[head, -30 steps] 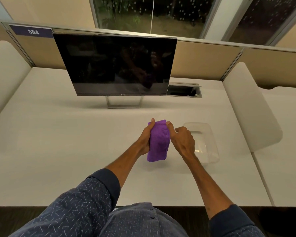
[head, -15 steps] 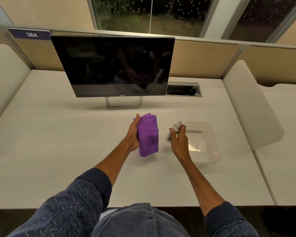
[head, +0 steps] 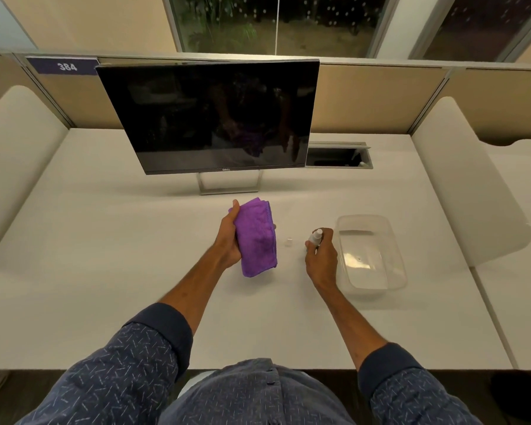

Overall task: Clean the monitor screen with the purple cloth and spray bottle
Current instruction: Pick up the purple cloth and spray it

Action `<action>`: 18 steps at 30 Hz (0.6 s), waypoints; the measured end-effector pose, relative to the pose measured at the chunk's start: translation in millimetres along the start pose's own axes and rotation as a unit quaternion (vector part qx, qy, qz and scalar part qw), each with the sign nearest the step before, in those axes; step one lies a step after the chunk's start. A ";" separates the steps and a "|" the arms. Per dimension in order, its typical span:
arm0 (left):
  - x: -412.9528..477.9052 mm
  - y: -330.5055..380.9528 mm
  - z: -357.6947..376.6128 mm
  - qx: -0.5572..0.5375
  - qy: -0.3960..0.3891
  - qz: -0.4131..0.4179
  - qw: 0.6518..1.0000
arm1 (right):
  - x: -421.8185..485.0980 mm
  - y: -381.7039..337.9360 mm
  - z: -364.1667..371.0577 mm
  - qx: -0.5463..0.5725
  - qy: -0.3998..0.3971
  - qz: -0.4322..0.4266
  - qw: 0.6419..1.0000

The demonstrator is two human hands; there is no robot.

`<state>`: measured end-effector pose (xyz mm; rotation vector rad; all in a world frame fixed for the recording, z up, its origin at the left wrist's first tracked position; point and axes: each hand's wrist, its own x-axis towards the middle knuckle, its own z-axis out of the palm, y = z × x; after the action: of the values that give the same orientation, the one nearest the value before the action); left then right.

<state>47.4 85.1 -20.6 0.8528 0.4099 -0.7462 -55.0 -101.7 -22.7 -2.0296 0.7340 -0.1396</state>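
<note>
The dark monitor [head: 209,118] stands on its metal foot at the back of the white desk [head: 105,271], its screen off. My left hand [head: 229,237] grips the folded purple cloth [head: 256,237] just in front of the monitor's foot. My right hand [head: 321,259] is wrapped around the small white spray bottle [head: 315,236], whose nozzle top pokes up above my fingers. A small clear cap [head: 288,242] lies on the desk between my two hands.
A clear plastic tub [head: 393,240] sits right of my right hand. An open cable hatch [head: 337,156] is set in the desk right of the monitor. Padded white dividers [head: 472,185] flank both sides, and beige partition panels run behind.
My hands, together on the cloth a second ago, have parted. The left keeps the cloth; the right now holds the spray bottle upright lower near the desk, and a small clear cap has appeared between them.
</note>
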 end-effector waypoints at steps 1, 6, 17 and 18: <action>-0.5 -0.5 -0.6 -0.002 0.002 0.000 1.000 | 1.7 2.3 1.4 -0.012 0.001 0.001 1.000; -2.2 -4.3 1.2 0.001 0.007 -0.001 1.000 | 4.5 7.6 -0.5 -0.033 -0.002 -0.011 0.999; -9.1 -10.3 9.9 0.003 0.018 -0.010 1.000 | -5.0 22.8 -12.8 0.007 -0.015 -0.061 0.998; -9.3 -11.3 10.5 0.004 0.019 -0.012 1.000 | -9.6 24.2 -13.1 0.007 0.000 -0.078 0.997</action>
<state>33.2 75.8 -14.6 0.8725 0.4514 -0.7554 -78.4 -115.4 -33.3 -2.0718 0.5728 -0.2345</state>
